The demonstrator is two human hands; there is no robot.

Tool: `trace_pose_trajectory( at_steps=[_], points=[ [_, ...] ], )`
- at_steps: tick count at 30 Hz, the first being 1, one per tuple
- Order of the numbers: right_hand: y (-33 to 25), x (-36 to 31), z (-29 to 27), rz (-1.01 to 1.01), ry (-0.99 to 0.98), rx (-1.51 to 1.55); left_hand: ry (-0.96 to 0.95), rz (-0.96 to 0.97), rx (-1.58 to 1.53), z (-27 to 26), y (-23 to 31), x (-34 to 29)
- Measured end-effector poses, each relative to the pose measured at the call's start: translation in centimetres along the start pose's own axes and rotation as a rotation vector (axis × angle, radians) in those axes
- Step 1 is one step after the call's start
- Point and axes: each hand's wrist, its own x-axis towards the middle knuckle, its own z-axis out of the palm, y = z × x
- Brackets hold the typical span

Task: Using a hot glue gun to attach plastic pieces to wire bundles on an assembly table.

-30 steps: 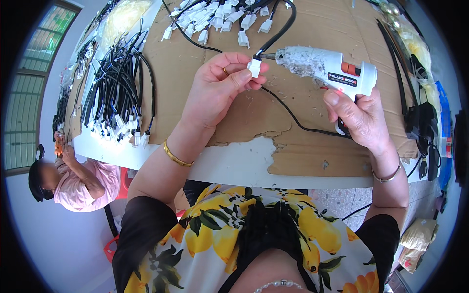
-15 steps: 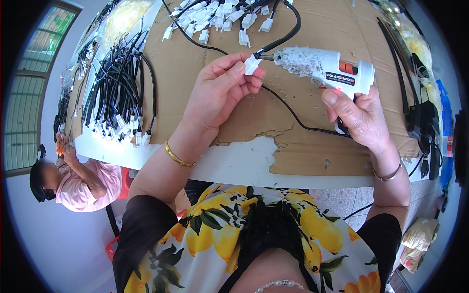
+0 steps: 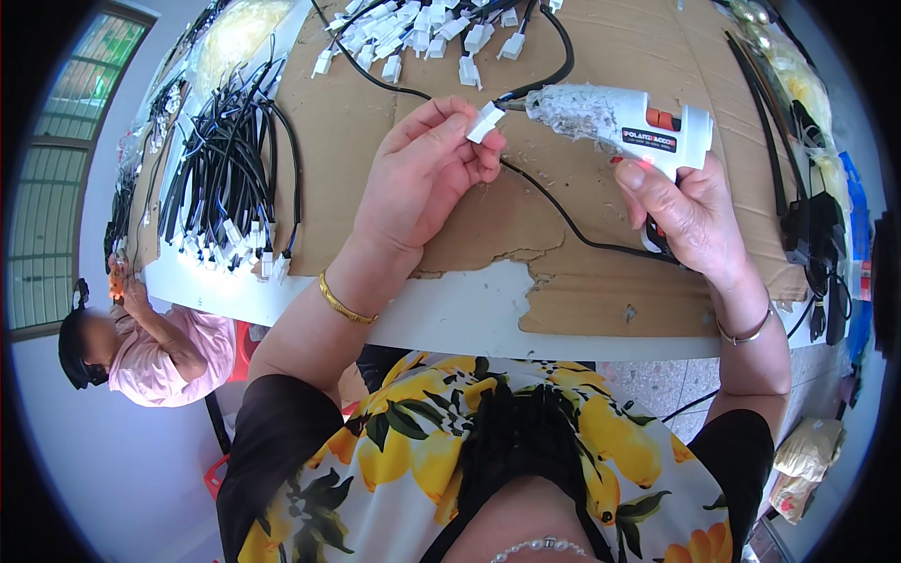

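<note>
The glue gun [image 3: 601,113] in the right hand [image 3: 688,214] is smooth plastic, crusted rough near its metal nozzle [image 3: 513,106]; matt cardboard [image 3: 615,302] lies beneath the left hand [image 3: 419,176].

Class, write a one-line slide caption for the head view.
Left hand pinches a white connector; right hand holds a glue gun, its nozzle by the connector's wired end.

I note one dark label [image 3: 649,140] bearing pale print on the side of the white glue gun [image 3: 615,108], just above the thumb [image 3: 650,185] of my right hand [image 3: 693,220]. Its upper line is in bold capitals; the smaller line beneath I cannot read.
</note>
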Motion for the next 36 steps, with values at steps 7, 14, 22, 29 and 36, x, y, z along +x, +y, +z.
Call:
trace_pose_trajectory(
  at_steps=[7, 14, 22, 29, 36],
  points=[
    [-0.24, 0.20, 0.31, 0.015, 0.014, -0.003, 0.073, 0.078, 0.356, -0.02, -0.10, -0.23],
    [-0.18, 0.14, 0.02, 0.010, -0.011, 0.034, 0.070, 0.067, 0.452, 0.33, 0.06, 0.02],
    [-0.25, 0.07, -0.05, 0.026, -0.012, 0.023, 0.038, 0.088, 0.478, 0.32, -0.10, 0.11],
    [-0.57, 0.01, 0.19, -0.001, 0.005, 0.035, 0.010, 0.086, 0.458, 0.36, -0.10, 0.02],
    [-0.18, -0.01, -0.38, -0.011, -0.023, 0.032, 0.044, 0.060, 0.257, 0.60, -0.12, 0.04]
  ],
)
